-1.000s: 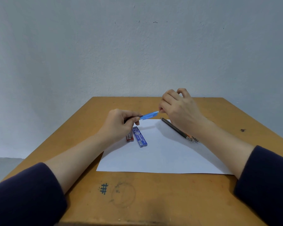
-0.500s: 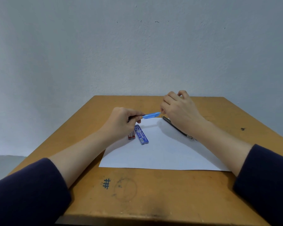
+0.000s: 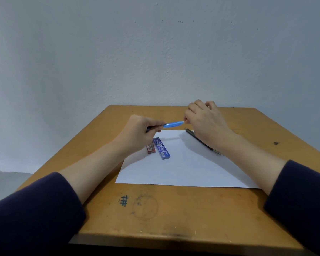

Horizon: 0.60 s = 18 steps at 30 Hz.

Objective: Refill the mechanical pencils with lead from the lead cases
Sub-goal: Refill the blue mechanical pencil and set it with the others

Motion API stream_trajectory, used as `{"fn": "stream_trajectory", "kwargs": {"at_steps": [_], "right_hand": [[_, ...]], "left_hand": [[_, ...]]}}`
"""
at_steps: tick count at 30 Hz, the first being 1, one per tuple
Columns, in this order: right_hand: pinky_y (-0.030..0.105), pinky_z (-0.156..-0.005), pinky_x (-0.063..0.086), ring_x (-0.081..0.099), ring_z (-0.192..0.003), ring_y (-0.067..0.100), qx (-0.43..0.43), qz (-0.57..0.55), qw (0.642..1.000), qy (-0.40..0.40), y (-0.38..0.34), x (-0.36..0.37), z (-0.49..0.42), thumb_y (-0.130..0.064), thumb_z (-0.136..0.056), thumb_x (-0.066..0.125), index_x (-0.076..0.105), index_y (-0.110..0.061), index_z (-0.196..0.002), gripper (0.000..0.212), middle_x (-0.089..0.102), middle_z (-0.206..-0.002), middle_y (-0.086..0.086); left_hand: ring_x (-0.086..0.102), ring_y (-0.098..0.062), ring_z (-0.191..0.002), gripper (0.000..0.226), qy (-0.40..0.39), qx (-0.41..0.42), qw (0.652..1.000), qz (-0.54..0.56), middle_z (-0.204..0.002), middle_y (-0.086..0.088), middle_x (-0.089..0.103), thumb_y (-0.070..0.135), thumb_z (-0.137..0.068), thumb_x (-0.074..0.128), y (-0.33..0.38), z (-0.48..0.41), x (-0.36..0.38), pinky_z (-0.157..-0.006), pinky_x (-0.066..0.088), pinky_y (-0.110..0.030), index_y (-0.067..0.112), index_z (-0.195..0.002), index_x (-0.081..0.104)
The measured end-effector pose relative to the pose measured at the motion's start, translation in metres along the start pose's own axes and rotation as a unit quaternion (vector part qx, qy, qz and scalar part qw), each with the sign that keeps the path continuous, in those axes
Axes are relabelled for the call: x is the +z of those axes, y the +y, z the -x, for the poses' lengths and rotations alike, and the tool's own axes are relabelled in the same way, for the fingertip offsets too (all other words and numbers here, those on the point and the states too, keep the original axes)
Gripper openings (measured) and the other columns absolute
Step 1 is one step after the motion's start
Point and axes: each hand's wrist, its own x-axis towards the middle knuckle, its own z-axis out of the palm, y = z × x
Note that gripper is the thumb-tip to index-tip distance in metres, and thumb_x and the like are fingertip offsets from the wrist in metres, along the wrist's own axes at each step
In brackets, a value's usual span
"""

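Head view, single camera. A wooden table (image 3: 174, 218) stands against a pale grey wall (image 3: 155, 61), and a white sheet of paper (image 3: 183, 169) lies on its middle.

Left hand (image 3: 137, 133) – raised above the left far corner of the sheet, fingers curled round the dark grip end of a blue mechanical pencil (image 3: 173, 124). The pencil is held clear of the table, close to level, its barrel running to the right.

Right hand (image 3: 205, 122) – also raised, fingers curled, thumb and forefinger pinching the right end of the same pencil. The exact contact is partly hidden by the knuckles. Both hands therefore grip the one pencil, one at each end.

On the sheet, below the left hand, lie two lead cases side by side: a blue lead case (image 3: 162, 148) printed "PENCIL LEAD", and just to its left a shorter red lead case (image 3: 151, 147), partly covered by the left hand. Whether the two touch cannot be told.

A dark mechanical pencil (image 3: 198, 138) lies diagonally on the right part of the sheet, its middle hidden under the right wrist.

Both forearms are bare, with dark navy sleeves (image 3: 35, 209) pushed up. Near the front edge the table carries an inked hash mark (image 3: 124, 200) and a faint pencilled circle (image 3: 145, 206)
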Motion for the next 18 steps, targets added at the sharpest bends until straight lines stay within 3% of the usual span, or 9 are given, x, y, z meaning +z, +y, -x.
{"fn": "stream_trajectory", "kwargs": {"at_steps": [5,8,12,15,18], "right_hand": [[0.033,-0.067,0.045,0.055,-0.070,0.023,-0.020,0.052,0.998,0.001,0.0048,-0.0065,-0.0039,-0.004,-0.079,0.032,0.061,-0.014,-0.069,0.032,0.056,-0.070,0.002],[0.034,-0.071,0.046,0.056,-0.071,0.023,-0.036,0.065,0.997,0.003,0.0061,-0.0089,-0.0051,-0.002,-0.078,0.031,0.060,-0.014,-0.070,0.033,0.056,-0.071,0.002],[0.035,-0.075,0.045,0.056,-0.074,0.023,-0.056,0.079,0.995,0.010,0.0060,-0.0090,-0.0056,-0.002,-0.081,0.035,0.060,-0.015,-0.070,0.030,0.056,-0.074,0.001],[0.037,-0.075,0.040,0.057,-0.075,0.023,-0.057,0.066,0.996,0.024,0.0069,-0.0096,-0.0060,-0.003,-0.083,0.034,0.060,-0.014,-0.071,0.031,0.057,-0.075,0.002],[0.034,-0.072,0.046,0.058,-0.074,0.025,-0.054,0.039,0.997,0.031,0.0073,-0.0110,-0.0053,-0.003,-0.083,0.033,0.060,-0.014,-0.072,0.031,0.058,-0.075,0.003]], "left_hand": [[0.062,-0.002,-0.067,0.024,-0.002,0.016,1.000,-0.019,-0.090,-0.008,0.074,-0.002,-0.087,0.063,0.0012,-0.0024,-0.0021,-0.068,0.045,-0.003,0.002,-0.109,0.070],[0.058,0.005,-0.059,0.023,-0.006,0.004,1.000,-0.005,-0.086,-0.002,0.073,-0.001,-0.088,0.062,0.0026,-0.0022,-0.0037,-0.061,0.043,-0.005,0.003,-0.109,0.070],[0.049,-0.009,-0.052,0.022,-0.019,-0.042,0.999,0.020,-0.073,0.010,0.067,0.002,-0.090,0.060,0.0028,-0.0014,-0.0027,-0.053,0.043,-0.018,0.007,-0.108,0.072],[0.045,-0.012,-0.052,0.021,-0.018,-0.072,0.996,0.051,-0.068,0.015,0.064,0.001,-0.091,0.059,0.0011,-0.0013,-0.0005,-0.050,0.038,-0.017,0.007,-0.106,0.072],[0.048,-0.013,-0.054,0.022,-0.016,-0.087,0.994,0.070,-0.069,0.011,0.066,0.001,-0.091,0.058,0.0009,-0.0016,0.0005,-0.050,0.039,-0.016,0.007,-0.106,0.072]]}}
